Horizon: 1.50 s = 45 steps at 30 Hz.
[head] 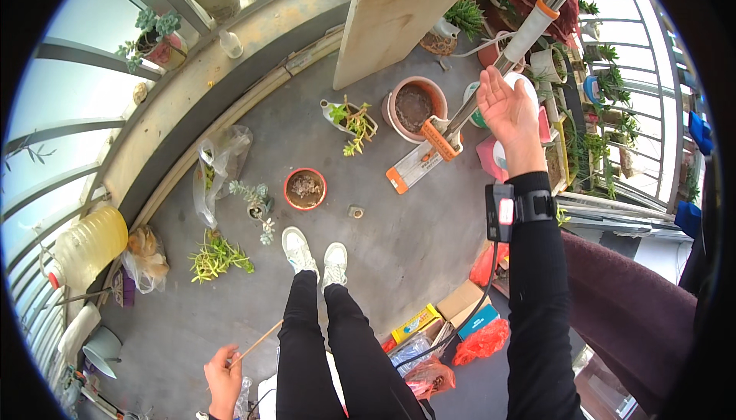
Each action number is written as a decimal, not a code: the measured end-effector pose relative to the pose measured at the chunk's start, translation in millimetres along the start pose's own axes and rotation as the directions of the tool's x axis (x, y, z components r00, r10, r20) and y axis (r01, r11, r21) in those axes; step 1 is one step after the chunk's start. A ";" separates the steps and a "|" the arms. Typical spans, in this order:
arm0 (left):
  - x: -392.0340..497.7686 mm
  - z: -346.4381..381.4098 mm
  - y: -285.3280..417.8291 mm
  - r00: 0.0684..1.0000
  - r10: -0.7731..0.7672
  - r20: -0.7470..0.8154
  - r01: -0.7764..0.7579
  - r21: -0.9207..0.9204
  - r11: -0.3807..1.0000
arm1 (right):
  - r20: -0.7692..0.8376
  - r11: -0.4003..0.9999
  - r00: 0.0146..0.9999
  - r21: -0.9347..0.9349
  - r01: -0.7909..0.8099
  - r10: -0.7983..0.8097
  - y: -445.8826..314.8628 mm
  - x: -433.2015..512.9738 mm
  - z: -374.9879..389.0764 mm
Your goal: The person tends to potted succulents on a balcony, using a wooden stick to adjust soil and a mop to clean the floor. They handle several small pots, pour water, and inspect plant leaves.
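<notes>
My left hand (224,377), at the lower left beside my legs, is closed on a thin wooden stick (257,342) that points up to the right. My right hand (509,112) is raised at the right, palm showing and fingers extended, with nothing held in it. Behind it slants the pole of a flat mop (418,165) with an orange and white head. Whether the hand touches the pole, I cannot tell. On the floor ahead of my shoes are a red-rimmed pot of soil (305,189), a potted pale succulent (257,208) and a small square pot (356,212).
Loose green succulent cuttings (219,256) and a clear plastic bag (221,175) lie at the left. Farther off are a white planter (349,119), a large plastic pot (414,108) and a leaning board (391,23). Boxes (460,302) and red bags stand at the lower right.
</notes>
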<state>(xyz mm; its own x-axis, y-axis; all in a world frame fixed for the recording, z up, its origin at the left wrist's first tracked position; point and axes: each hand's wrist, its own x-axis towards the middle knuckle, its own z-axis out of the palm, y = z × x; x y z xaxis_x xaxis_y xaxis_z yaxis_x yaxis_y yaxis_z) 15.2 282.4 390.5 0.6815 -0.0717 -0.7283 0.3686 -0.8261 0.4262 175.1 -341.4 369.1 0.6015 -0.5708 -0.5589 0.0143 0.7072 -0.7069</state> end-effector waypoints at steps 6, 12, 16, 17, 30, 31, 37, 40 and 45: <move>38.7 23.8 42.9 0.996 -0.014 0.090 0.042 -0.325 0.945 | -0.124 0.980 0.975 -0.060 -0.192 0.183 98.9 -89.7 -66.1; 68.0 61.2 94.8 0.985 0.126 0.118 -0.066 -0.419 0.906 | -0.094 0.820 0.865 -0.282 -0.498 0.493 224.5 -217.1 -73.6; 77.2 84.3 109.8 0.950 0.164 0.265 -0.053 -0.381 0.923 | 0.154 0.791 0.817 -0.399 -0.464 0.556 267.7 -265.7 -60.9; 78.4 91.5 110.8 0.940 0.182 0.288 -0.065 -0.374 0.925 | 0.122 0.760 0.808 -0.442 -0.476 0.577 274.1 -268.9 -60.3; 92.6 178.8 98.5 0.891 0.144 0.431 0.078 -0.458 0.886 | 0.219 0.648 0.674 -0.585 -0.488 0.706 274.4 -205.0 -121.8; 94.7 185.1 97.3 0.896 0.135 0.423 0.088 -0.468 0.879 | 0.172 0.632 0.705 -0.619 -0.466 0.688 274.8 -195.2 -125.7; 124.2 213.3 83.4 0.914 0.121 0.387 0.119 -0.540 0.833 | 0.143 0.522 0.665 -0.745 -0.415 0.733 280.5 -123.0 -142.1; 134.8 219.1 75.5 0.907 0.079 0.414 0.198 -0.585 0.787 | 0.121 0.534 0.682 -0.724 -0.436 0.721 293.4 -109.6 -144.3; 150.2 225.3 59.3 0.894 0.071 0.442 0.249 -0.622 0.743 | 0.120 0.564 0.683 -0.674 -0.476 0.721 324.2 -102.4 -151.9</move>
<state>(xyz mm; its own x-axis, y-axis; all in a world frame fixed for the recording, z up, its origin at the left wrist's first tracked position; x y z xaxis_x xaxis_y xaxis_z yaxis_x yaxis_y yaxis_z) -3.0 96.8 185.5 0.3558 -0.3696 -0.8583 0.8362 -0.2841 0.4690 -3.1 -117.0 131.3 0.5172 0.1700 -0.8388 -0.8172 0.3895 -0.4249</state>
